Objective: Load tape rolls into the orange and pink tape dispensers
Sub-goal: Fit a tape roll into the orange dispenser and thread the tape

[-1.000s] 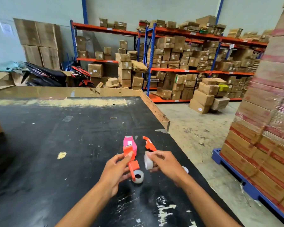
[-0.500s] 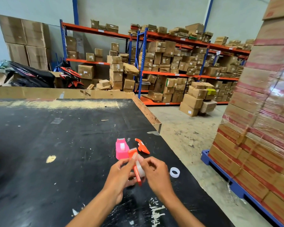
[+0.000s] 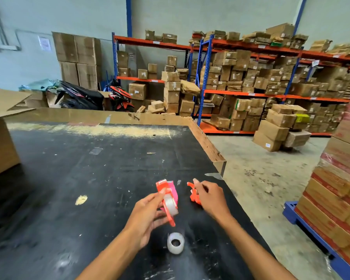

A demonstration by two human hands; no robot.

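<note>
My left hand [image 3: 148,215] holds an orange tape dispenser half [image 3: 166,201] upright above the black table [image 3: 69,178], with a clear tape roll [image 3: 170,205] seated on it. Behind it, partly hidden, the pink dispenser [image 3: 173,191] rests on the table. My right hand [image 3: 209,197] reaches over the loose orange dispenser cover [image 3: 194,196], fingers touching it; whether they grip it I cannot tell. A second clear tape roll [image 3: 175,243] lies flat on the table, close to my left wrist.
A cardboard box [image 3: 0,142] stands at the table's left. The table's right edge [image 3: 208,146] drops to a concrete floor. A wrapped pallet of cartons [image 3: 339,188] stands at the right. Shelving full of boxes fills the back.
My right hand has let go of the tape roll, now on the orange half, and moved right onto the orange cover. The left hand has raised the orange half with the roll.
</note>
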